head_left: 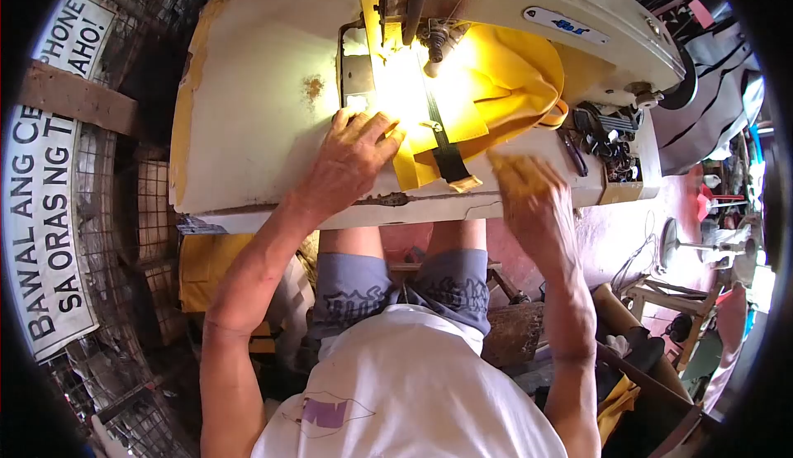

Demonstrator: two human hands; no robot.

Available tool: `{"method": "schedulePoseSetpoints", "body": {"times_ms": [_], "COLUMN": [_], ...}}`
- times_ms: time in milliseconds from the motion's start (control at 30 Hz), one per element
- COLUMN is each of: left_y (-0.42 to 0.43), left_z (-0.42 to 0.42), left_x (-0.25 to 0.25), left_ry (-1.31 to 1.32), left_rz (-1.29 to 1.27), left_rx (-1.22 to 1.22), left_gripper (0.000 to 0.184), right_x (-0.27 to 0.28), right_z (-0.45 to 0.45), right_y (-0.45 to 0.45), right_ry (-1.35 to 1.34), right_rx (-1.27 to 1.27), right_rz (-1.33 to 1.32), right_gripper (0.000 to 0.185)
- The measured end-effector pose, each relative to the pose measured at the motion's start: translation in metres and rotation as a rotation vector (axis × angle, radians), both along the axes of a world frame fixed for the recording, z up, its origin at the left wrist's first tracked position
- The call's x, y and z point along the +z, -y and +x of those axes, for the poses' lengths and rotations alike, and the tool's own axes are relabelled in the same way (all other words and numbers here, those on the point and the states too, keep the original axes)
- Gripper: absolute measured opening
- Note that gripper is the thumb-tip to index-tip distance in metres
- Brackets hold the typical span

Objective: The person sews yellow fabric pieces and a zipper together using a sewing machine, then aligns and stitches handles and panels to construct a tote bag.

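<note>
A yellow fabric piece (pixel 516 70) lies under the sewing machine's needle area, glaringly lit by the lamp. Across it runs a black zipper (pixel 448 156) with a metal pull (pixel 433 126) and a small yellow end tab. My left hand (pixel 351 152) lies palm down at the left edge of the fabric, its fingers spread over the bed and a yellow strip. My right hand (pixel 530 189) is beside the lower right of the fabric, over the table's front edge. Motion smears its fingers, so their grip does not show. Glare hides the needle and presser foot.
The sewing machine arm (pixel 595 33) spans the top of the white table (pixel 256 128). Black-handled tools (pixel 572 152) and small metal parts (pixel 615 132) lie at the right. A fan (pixel 686 243) stands farther right; wire mesh and a lettered sign (pixel 49 235) are at left.
</note>
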State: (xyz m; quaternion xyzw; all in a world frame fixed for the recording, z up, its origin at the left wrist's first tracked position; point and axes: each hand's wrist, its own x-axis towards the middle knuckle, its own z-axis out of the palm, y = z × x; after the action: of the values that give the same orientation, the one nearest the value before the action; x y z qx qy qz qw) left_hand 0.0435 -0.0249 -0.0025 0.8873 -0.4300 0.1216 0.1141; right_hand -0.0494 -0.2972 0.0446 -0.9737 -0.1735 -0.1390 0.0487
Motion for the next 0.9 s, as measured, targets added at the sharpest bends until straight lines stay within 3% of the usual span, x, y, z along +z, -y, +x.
{"method": "schedulePoseSetpoints", "body": {"times_ms": [33,100,233,267,467,900], "left_y": [-0.003,-0.009,-0.014,-0.015,-0.008,-0.010], "left_z": [0.002,0.008,0.010,0.008,-0.004,-0.040], "left_x": [-0.001,-0.001,0.008,0.008,0.007,-0.001], "left_ry": [-0.014,-0.039,-0.119,-0.070,0.033,0.038], "left_rz": [-0.016,-0.042,0.019,0.035,0.048,-0.071], "left_rx": [-0.014,-0.047,-0.065,-0.065,-0.058,-0.078], "left_gripper": [0.041,0.043,0.046,0.047,0.048,0.040], "right_x": [0.018,0.027,-0.010,-0.026,-0.050,-0.066], "right_z": [-0.011,-0.004,0.045,0.045,0.035,0.015], "right_y": [-0.010,-0.030,-0.058,-0.058,-0.057,-0.051], "right_ry": [-0.178,0.049,0.136,-0.066,0.002,0.142], "right_rx": [0.005,0.159,0.284,0.278,0.294,0.400], "right_rz": [0.175,0.290,0.357,0.353,0.369,0.347], "right_gripper": [0.039,0.034,0.035,0.039,0.051,0.040]}}
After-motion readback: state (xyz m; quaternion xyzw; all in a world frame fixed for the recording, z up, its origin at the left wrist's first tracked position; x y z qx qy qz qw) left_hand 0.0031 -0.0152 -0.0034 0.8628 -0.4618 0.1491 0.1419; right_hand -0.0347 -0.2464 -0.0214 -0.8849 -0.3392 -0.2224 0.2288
